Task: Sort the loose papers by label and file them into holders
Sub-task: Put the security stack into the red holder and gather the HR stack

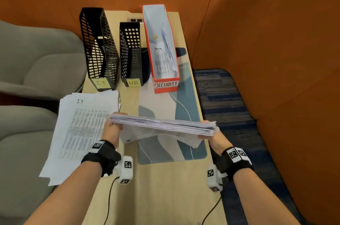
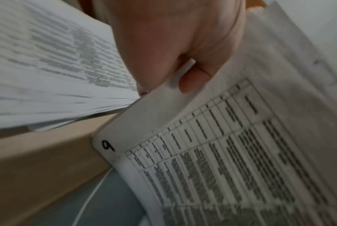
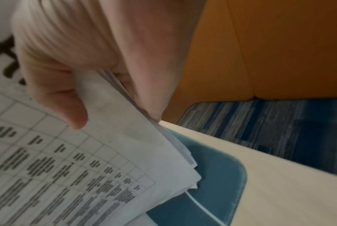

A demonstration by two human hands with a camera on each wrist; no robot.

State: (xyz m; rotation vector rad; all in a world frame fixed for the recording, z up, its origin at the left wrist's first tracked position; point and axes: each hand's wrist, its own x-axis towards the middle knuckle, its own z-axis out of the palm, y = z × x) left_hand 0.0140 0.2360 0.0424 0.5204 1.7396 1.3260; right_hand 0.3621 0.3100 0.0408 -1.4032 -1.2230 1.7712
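Note:
A thick stack of printed papers (image 1: 163,126) is held level above the desk, seen edge-on. My left hand (image 1: 113,129) grips its left end, thumb over the bottom sheet (image 2: 194,79). My right hand (image 1: 209,131) grips the right end, fingers curled round the sheet edges (image 3: 125,122). A second pile headed "I.T" (image 1: 82,125) lies on the desk's left side, overhanging the edge. Three holders stand at the back: black mesh "IT" (image 1: 100,48), black "HR" (image 1: 131,53), and red "SECURITY" (image 1: 161,48) with papers inside.
A blue patterned desk mat (image 1: 171,96) covers the middle right of the wooden desk (image 1: 165,188). Grey chairs (image 1: 36,62) stand to the left. Orange padded walls (image 1: 266,40) close in behind and right; blue carpet (image 1: 220,96) lies beyond the right edge.

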